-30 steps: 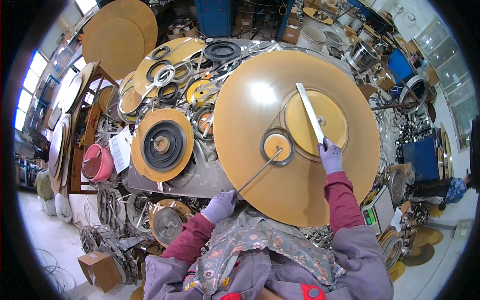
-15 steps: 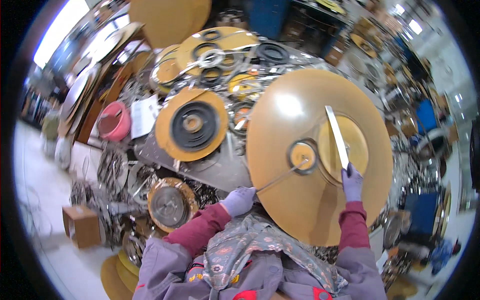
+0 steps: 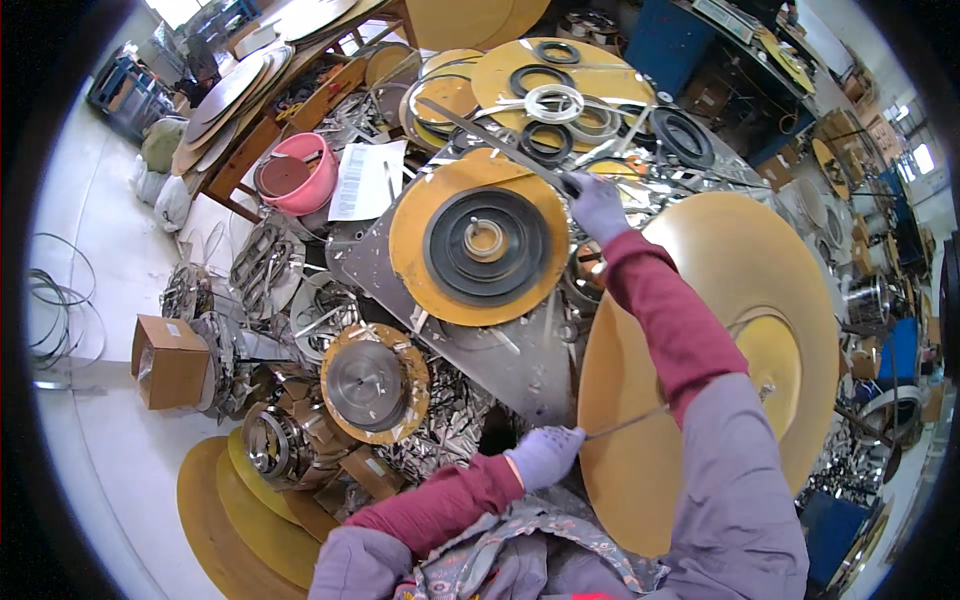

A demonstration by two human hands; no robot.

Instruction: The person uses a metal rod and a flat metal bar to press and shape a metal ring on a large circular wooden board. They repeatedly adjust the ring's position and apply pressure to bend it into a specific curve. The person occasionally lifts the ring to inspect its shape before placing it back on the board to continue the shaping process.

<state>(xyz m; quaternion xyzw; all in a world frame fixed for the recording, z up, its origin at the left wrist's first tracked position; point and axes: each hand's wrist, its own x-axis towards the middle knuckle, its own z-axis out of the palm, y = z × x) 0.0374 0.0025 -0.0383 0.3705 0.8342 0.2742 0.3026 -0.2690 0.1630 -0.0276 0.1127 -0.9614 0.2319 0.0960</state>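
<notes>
My left hand (image 3: 547, 457), in a light purple glove, is closed on a thin grey rod (image 3: 628, 424). The rod reaches over the lower left part of a large shiny tan disc (image 3: 625, 340) and passes behind my right forearm. Higher up, my gloved right hand (image 3: 598, 207) grips one end of a long flat metal strip (image 3: 490, 143). That strip slants up and left, over the far edge of a smaller orange-tan disc (image 3: 410, 235) with a coiled black roll (image 3: 445, 250) on it. My right sleeve covers the middle of the large disc.
Behind the strip, a yellow disc (image 3: 490, 75) bears black and white rings. A pink bucket (image 3: 322, 180) and a paper sheet (image 3: 350, 200) lie left. Metal scraps (image 3: 455, 425) surround a lower disc with a grey roll (image 3: 365, 385). A cardboard box (image 3: 180, 365) stands on the floor.
My right hand has carried the flat metal strip left and away, from over the large disc to beside the black roll. The left hand still holds the rod. The view has shifted.
</notes>
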